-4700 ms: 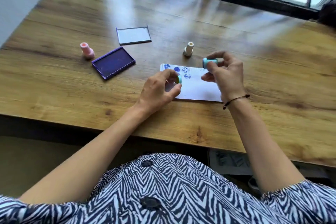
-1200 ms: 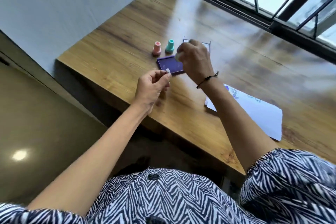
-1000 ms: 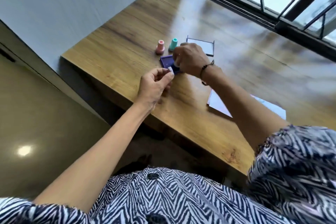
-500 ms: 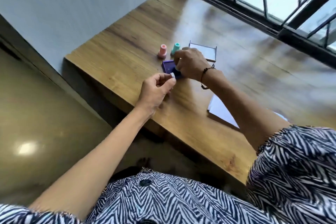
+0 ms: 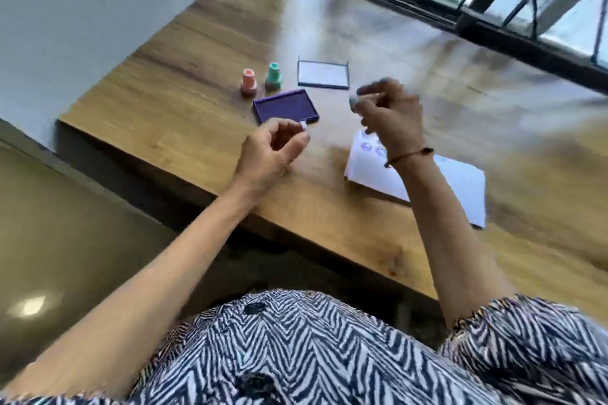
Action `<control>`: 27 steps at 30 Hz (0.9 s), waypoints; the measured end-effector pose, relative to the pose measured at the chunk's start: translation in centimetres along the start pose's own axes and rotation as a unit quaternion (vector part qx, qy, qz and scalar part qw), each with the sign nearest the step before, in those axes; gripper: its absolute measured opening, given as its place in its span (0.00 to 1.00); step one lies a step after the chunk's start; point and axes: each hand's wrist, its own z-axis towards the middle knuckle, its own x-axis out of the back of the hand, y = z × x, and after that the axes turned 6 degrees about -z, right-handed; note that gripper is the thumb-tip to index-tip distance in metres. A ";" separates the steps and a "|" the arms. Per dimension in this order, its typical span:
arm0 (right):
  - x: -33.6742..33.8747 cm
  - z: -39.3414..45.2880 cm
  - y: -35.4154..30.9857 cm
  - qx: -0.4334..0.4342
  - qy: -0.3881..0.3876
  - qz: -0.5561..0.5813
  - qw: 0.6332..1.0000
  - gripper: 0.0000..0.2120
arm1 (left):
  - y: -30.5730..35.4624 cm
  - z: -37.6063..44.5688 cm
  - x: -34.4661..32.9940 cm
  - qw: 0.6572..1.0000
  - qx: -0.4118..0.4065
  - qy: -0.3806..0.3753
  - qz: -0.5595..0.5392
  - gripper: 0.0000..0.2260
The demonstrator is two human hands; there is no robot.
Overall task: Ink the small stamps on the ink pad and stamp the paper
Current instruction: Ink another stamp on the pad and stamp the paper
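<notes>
My right hand (image 5: 390,110) holds a small pale stamp (image 5: 354,100) in its fingertips, lifted above the table between the purple ink pad (image 5: 285,105) and the white paper (image 5: 427,176). The hand is blurred by motion. My left hand (image 5: 274,149) pinches a small white cap (image 5: 304,125) just in front of the ink pad. The paper carries several blue stamp marks (image 5: 371,148) near its far left corner. A pink stamp (image 5: 248,82) and a teal stamp (image 5: 273,76) stand upright behind the pad.
The ink pad's clear lid (image 5: 323,75) lies open-side up behind the pad. The wooden table (image 5: 197,69) ends at a near edge just below my left wrist. A dark window frame (image 5: 460,10) runs along the far side.
My right hand has lifted off the ink pad and swung right toward the paper with the stamp. My left hand has stayed in place. The camera has turned right.
</notes>
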 end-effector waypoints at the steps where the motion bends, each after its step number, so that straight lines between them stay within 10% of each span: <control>1: 1.6 -0.9 1.2 -0.032 0.017 0.023 0.999 0.05 | -0.1 0.1 -1.0 1.000 -0.003 -0.023 0.008 0.02; 10: 6.8 -4.9 6.8 -0.126 0.117 -0.017 0.985 0.05 | -1.3 0.4 -9.2 0.969 -0.014 -0.217 0.115 0.06; 27: 6.0 -2.7 5.9 0.029 0.004 -0.375 0.927 0.09 | -1.8 0.6 -9.9 0.963 -0.021 -0.214 0.164 0.08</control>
